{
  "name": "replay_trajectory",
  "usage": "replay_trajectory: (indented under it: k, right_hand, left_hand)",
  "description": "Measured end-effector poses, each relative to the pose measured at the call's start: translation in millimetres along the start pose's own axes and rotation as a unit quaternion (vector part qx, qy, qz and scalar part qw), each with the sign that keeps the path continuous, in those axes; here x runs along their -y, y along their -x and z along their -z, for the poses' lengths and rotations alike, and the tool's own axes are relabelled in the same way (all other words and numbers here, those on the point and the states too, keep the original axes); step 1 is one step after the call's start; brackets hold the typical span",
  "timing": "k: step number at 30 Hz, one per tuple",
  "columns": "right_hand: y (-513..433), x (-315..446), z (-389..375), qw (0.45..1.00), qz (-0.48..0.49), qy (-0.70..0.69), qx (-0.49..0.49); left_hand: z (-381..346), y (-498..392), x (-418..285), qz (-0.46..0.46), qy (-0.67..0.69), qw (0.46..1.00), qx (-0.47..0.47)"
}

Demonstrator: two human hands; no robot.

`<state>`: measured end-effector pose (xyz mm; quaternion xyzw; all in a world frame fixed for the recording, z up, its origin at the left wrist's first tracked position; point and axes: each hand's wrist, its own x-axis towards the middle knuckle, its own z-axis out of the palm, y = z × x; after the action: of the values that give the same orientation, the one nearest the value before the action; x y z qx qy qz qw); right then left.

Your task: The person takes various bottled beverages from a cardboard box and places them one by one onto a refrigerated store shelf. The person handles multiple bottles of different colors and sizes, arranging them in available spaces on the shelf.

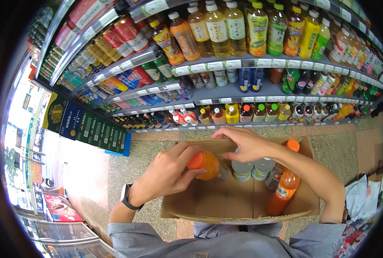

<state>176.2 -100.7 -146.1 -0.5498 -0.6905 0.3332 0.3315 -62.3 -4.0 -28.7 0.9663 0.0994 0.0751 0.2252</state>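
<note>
My left hand (160, 171), with a dark-banded watch on its wrist, grips an orange drink bottle (213, 169) around its orange cap and neck. That bottle is over the left part of an open cardboard box (225, 200) in front of me. My right hand (247, 145) hovers over the far side of the box, thumb and fingers apart, nothing between them. Below it stand two clear bottles (242, 171) with green-and-white labels, partly covered by the hand. To their right a Mirinda bottle (285, 190) leans in the box. An orange-capped bottle (293, 145) is partly hidden behind my right forearm.
Beyond the box rises a drinks shelf (217, 66) with rows of bottles, cans and price tags. Stacked printed cartons (91, 124) jut out at the left. A glass-topped freezer (56, 230) is at lower left. Packaged goods (359, 196) lie at the right.
</note>
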Motion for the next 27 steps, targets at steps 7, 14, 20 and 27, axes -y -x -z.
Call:
replay_trajectory:
  k: [7,14,20,27]
  right_hand:
    - [-1.2,13.7,6.8,0.992,-0.097,-0.078,-0.008]
    - [-3.6,22.3,6.8,0.981,-0.124,-0.143,-0.042]
    - [-4.4,6.4,2.0,0.967,-0.118,-0.21,-0.079]
    - [-5.4,9.9,1.9,0.951,-0.119,-0.252,-0.13]
  left_hand:
    - [82.7,-12.7,-25.2,-0.043,-0.078,0.983,-0.159]
    - [107.6,-46.3,-15.2,-0.008,-0.03,0.936,-0.35]
    - [105.0,-93.3,4.1,0.006,0.034,0.931,-0.364]
    - [84.8,-132.7,21.8,-0.009,0.082,0.941,-0.327]
